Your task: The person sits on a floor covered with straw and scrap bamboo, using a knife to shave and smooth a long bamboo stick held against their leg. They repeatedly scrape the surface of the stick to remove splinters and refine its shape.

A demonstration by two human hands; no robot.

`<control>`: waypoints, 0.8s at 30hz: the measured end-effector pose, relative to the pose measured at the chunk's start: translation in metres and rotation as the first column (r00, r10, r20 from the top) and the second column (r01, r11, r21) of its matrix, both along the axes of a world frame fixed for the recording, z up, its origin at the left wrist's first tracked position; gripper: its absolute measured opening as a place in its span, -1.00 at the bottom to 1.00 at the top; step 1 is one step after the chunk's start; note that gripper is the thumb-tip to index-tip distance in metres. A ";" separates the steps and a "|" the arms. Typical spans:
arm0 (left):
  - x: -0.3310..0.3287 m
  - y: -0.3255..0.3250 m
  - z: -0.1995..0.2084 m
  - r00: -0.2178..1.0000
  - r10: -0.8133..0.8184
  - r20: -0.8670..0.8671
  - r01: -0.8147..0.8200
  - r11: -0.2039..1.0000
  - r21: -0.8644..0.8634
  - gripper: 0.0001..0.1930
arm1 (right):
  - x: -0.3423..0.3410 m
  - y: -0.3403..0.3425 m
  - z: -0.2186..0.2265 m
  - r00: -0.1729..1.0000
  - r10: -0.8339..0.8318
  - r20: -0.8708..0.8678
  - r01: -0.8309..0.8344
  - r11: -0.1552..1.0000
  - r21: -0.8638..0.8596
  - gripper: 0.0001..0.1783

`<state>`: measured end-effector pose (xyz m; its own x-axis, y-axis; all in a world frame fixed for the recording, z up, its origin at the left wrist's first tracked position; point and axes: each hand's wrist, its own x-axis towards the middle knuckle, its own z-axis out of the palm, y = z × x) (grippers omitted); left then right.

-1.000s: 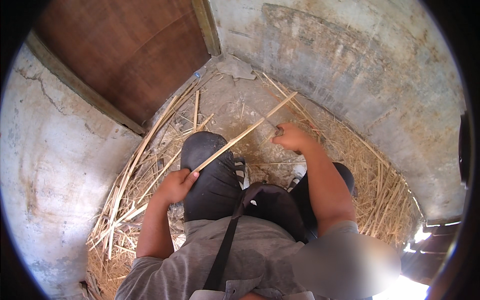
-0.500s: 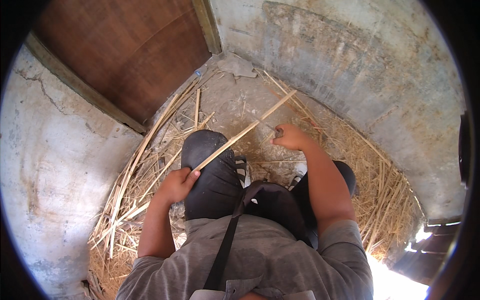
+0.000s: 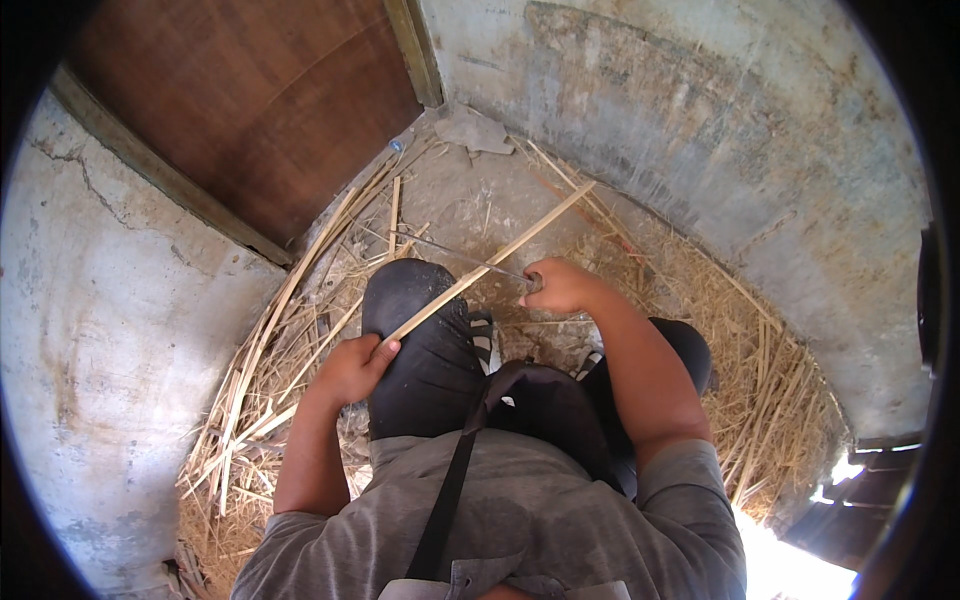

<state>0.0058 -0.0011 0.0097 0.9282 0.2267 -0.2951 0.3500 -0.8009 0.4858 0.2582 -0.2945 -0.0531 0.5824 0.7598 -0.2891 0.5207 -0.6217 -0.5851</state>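
In my left hand [image 3: 350, 371], beside my left knee, is the near end of a long pale bamboo strip [image 3: 537, 230]. My thumb presses on top of it. The strip slants over the knee, away and to the right, its far end in the air. My right hand [image 3: 566, 285] is closed round the handle of a long, thin-bladed knife [image 3: 440, 247]. Its blade points left and crosses the strip just beyond the knee, seemingly against it; whether they touch I cannot tell for sure. The fingers hide most of the handle.
Split bamboo strips [image 3: 240, 378] lie heaped along the left wall. More strips and fine shavings [image 3: 765, 400] cover the floor at right. A flat stone [image 3: 472, 131] sits in the far corner, near a brown door [image 3: 250, 100]. Stained walls [image 3: 690, 110] close in both sides.
My right hand has moved left and a little nearer to me, carrying the knife, so its blade now reaches well past the strip. My left hand and the strip have hardly moved.
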 end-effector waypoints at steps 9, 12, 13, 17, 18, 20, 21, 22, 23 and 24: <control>0.000 0.001 -0.002 1.000 -0.005 -0.009 0.005 1.000 0.005 -0.39 | 0.032 -0.034 -0.009 0.924 -0.382 -0.013 0.382 0.924 0.003 -0.21; 0.000 0.001 -0.003 1.000 0.000 0.002 0.000 1.000 -0.002 -0.39 | 0.027 -0.031 0.008 0.914 -0.403 -0.037 0.403 0.915 -0.002 -0.18; -0.001 0.002 -0.004 1.000 0.000 0.011 0.000 1.000 -0.008 -0.39 | 0.022 -0.029 0.012 0.918 -0.396 -0.037 0.396 0.918 -0.004 -0.17; 0.001 0.001 -0.002 1.000 0.001 0.006 -0.001 1.000 -0.007 -0.40 | 0.008 -0.014 0.009 0.978 -0.206 -0.012 0.206 0.978 0.014 -0.23; 0.001 0.001 -0.002 1.000 -0.002 -0.003 0.002 1.000 -0.002 -0.41 | 0.007 -0.009 0.001 0.990 -0.137 -0.017 0.137 0.990 0.009 -0.26; 0.001 0.002 -0.002 1.000 -0.004 -0.019 0.004 1.000 0.009 -0.43 | 0.004 -0.002 -0.008 0.999 -0.049 -0.004 0.049 0.999 0.021 -0.31; 0.001 0.001 -0.001 1.000 0.000 -0.022 0.000 1.000 0.009 -0.43 | 0.002 0.001 -0.012 0.999 -0.033 0.012 0.032 0.999 0.037 -0.33; 0.001 0.000 0.001 1.000 0.005 -0.026 -0.005 1.000 0.009 -0.43 | 0.000 0.002 -0.012 0.999 -0.016 0.029 0.014 0.998 0.054 -0.36; 0.001 -0.001 0.003 1.000 0.010 -0.029 -0.009 1.000 0.010 -0.43 | 0.001 0.002 -0.011 1.000 -0.020 0.014 0.019 0.998 0.055 -0.36; 0.000 -0.001 0.002 1.000 0.011 -0.026 -0.011 1.000 0.003 -0.43 | 0.002 0.001 -0.008 1.000 -0.024 -0.001 0.024 0.998 0.056 -0.37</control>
